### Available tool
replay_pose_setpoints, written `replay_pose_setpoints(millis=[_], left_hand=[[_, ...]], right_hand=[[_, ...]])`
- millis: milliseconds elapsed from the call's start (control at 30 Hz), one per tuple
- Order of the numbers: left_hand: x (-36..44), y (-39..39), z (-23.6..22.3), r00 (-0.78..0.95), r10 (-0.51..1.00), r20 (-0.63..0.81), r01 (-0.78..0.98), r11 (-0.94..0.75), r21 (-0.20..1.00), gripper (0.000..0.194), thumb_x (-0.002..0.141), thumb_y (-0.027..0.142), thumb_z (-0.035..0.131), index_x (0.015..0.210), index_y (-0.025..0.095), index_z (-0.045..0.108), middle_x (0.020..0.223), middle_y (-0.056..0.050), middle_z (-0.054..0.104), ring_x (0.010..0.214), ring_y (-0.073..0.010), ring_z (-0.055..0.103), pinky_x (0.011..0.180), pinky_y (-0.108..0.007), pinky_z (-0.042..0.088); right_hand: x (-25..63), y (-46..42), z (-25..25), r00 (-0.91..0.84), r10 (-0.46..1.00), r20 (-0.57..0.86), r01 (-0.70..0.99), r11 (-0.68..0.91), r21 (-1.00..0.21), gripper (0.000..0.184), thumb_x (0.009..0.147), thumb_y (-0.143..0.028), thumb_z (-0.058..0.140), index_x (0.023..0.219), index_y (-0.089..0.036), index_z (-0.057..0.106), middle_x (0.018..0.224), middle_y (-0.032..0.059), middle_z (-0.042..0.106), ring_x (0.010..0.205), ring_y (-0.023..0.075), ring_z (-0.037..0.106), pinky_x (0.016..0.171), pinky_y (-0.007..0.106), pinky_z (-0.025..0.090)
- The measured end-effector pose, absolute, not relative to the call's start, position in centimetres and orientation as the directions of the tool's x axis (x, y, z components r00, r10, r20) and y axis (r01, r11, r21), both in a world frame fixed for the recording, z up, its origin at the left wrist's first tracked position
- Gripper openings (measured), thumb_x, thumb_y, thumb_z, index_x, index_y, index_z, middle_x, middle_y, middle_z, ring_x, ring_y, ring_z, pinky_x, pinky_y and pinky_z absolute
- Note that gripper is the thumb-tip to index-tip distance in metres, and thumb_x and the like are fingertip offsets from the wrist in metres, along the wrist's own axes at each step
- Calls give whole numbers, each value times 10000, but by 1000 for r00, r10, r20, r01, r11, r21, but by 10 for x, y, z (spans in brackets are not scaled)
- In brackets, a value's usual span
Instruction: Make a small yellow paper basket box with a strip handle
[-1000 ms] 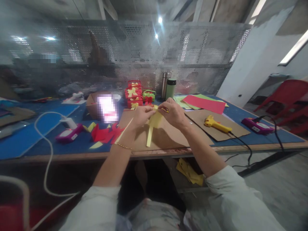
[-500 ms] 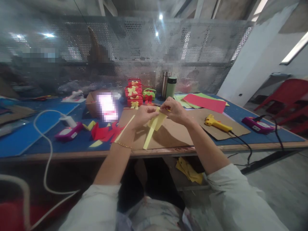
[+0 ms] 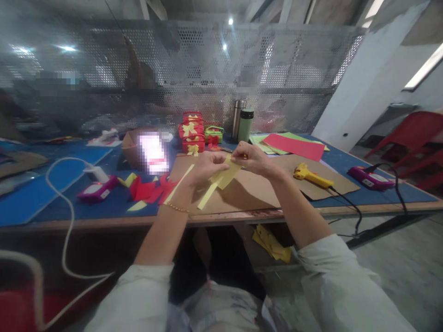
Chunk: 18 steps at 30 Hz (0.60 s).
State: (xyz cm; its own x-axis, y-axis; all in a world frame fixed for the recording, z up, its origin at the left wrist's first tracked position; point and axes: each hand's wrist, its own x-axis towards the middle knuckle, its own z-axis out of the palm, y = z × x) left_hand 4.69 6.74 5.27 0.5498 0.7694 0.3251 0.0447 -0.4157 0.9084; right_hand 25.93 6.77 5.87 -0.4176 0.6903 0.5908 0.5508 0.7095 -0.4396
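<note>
Both hands are raised over a brown cardboard sheet at the table's front. Pale yellow paper is pinched between them at its upper edge. From it a narrow yellow strip slants down to the left. My left hand, fingers closed, grips the paper's left side. At the upper right, my right hand is closed on the same paper, its fingertips partly hidden. A small gold spot shows at its fingers, too small to make out.
Red gift boxes with yellow bows and a green box stand behind, beside a green bottle. A yellow glue gun lies right. Red paper scraps, a lit phone and a purple power box are left.
The strip's lower end has swung left and up, and more of the wider yellow paper shows. Both hands keep their grip in nearly the same place.
</note>
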Motion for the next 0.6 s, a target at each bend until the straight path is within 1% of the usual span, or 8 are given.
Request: replay_pose_setpoints(millis=[133, 200, 267, 367, 467, 600], left_hand=[[48, 69, 52, 521, 776, 356, 67, -453, 889, 158, 739, 249, 779, 681, 144, 676, 666, 6, 614, 618, -95, 514, 591, -239, 391], [48, 69, 52, 519, 772, 366, 69, -464, 883, 177, 748, 251, 781, 661, 151, 664, 669, 1, 619, 631, -103, 528, 611, -248, 413], [48, 69, 52, 525, 773, 357, 74, -460, 885, 173, 758, 267, 788, 685, 152, 681, 689, -10, 639, 648, -113, 552, 620, -254, 429], [47, 70, 53, 542, 774, 329, 97, -447, 889, 176, 761, 291, 807, 723, 147, 714, 704, -23, 665, 646, -120, 571, 596, -251, 429], [46, 68, 54, 548, 784, 292, 142, -431, 891, 150, 761, 267, 805, 720, 141, 736, 696, -32, 684, 628, -118, 580, 568, -240, 424], [47, 62, 57, 523, 834, 175, 204, -323, 924, 100, 796, 225, 754, 783, 127, 770, 730, -61, 731, 616, -131, 623, 528, -231, 437]], right_hand=[[257, 65, 57, -378, 721, 580, 591, 671, -449, 224, 873, -345, 668, 712, -192, 635, 779, 12, 547, 719, 151, 503, 664, 298, 369], [256, 66, 56, -362, 734, 574, 602, 655, -457, 226, 865, -354, 682, 713, -193, 638, 782, 11, 556, 716, 148, 495, 660, 297, 369], [257, 69, 55, -348, 745, 569, 604, 642, -472, 247, 860, -358, 684, 688, -193, 619, 775, 8, 556, 702, 141, 475, 656, 294, 369], [261, 75, 54, -327, 757, 565, 596, 629, -498, 268, 851, -389, 685, 680, -194, 615, 759, 5, 555, 688, 136, 460, 648, 291, 369], [269, 78, 55, -278, 777, 564, 570, 606, -554, 276, 822, -432, 690, 696, -193, 634, 732, 1, 548, 683, 137, 456, 632, 288, 363], [278, 77, 57, -227, 830, 510, 504, 548, -668, 293, 791, -461, 680, 690, -192, 621, 676, -9, 527, 665, 136, 460, 612, 285, 362]])
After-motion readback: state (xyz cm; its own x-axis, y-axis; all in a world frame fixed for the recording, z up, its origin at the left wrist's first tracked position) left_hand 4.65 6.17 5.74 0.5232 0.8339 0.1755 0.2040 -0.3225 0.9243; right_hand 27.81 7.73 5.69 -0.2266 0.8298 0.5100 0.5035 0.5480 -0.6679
